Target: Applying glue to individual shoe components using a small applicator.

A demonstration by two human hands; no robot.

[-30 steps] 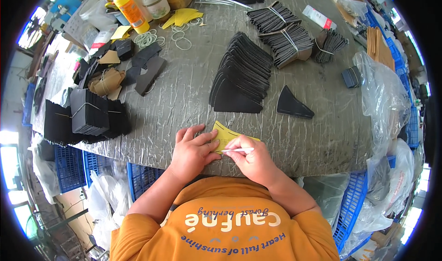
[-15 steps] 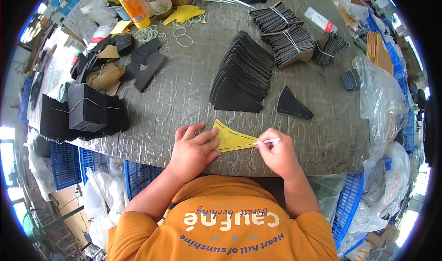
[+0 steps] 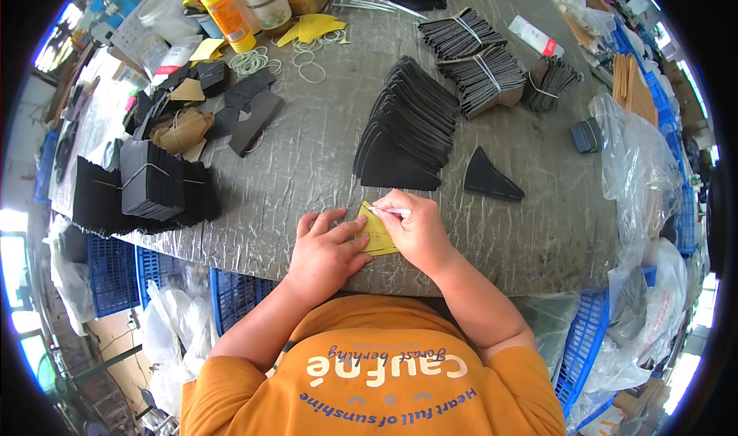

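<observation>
Template (image 3: 378,244) on table (image 3: 296,155) — stack (image 3: 401,140) behind it, loose piece (image 3: 492,178) right of stack, bottle (image 3: 227,14) back left.

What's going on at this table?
A person in an orange short-sleeved shirt is using both hands at a grey, wrinkly-topped table. The left hand rests on a thin, pointed yellow sheet, while the right hand holds a slim white pen-like stick near its top corner. Beyond them sits a fanned stack of flat black pieces, with one black curved-edged piece lying apart.
</observation>
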